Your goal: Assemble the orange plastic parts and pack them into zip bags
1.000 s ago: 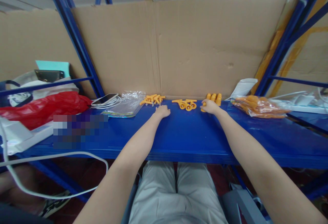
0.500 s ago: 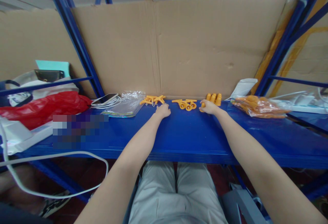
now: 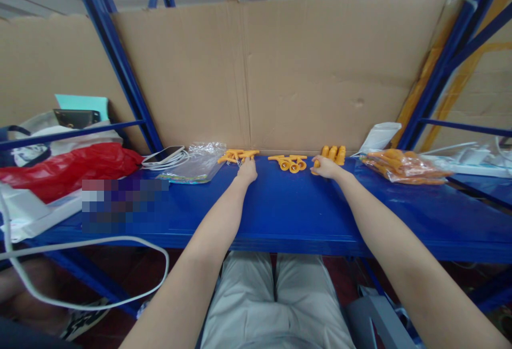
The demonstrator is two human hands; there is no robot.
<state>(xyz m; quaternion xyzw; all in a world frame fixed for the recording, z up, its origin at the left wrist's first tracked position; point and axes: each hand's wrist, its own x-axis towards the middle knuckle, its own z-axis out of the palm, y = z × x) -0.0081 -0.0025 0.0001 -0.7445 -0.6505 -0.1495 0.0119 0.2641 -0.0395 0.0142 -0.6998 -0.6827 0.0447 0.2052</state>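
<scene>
My left hand (image 3: 248, 171) is at the right end of a small pile of orange plastic parts (image 3: 232, 155) with thin metal bits among them. Its fingers are closed on one orange stick-like part (image 3: 250, 153); the fingertips are partly hidden. My right hand (image 3: 327, 168) rests on the table, closed around a small orange piece whose end shows at the thumb. Right behind it stand several rounded orange plastic pieces (image 3: 333, 153) side by side. Between my hands lie orange pipe-like parts with round cups (image 3: 294, 167), which neither hand touches.
A blue table (image 3: 296, 210) backs onto a cardboard panel (image 3: 304, 77). To the left lie a clear plastic bag (image 3: 196, 165), a phone (image 3: 170, 153) with a white cable and a red bag (image 3: 76, 168). At right is a bag of orange parts (image 3: 406, 165).
My left hand has moved slightly left and forward onto the orange parts, and the stick-like part there has turned. My right hand stays in place.
</scene>
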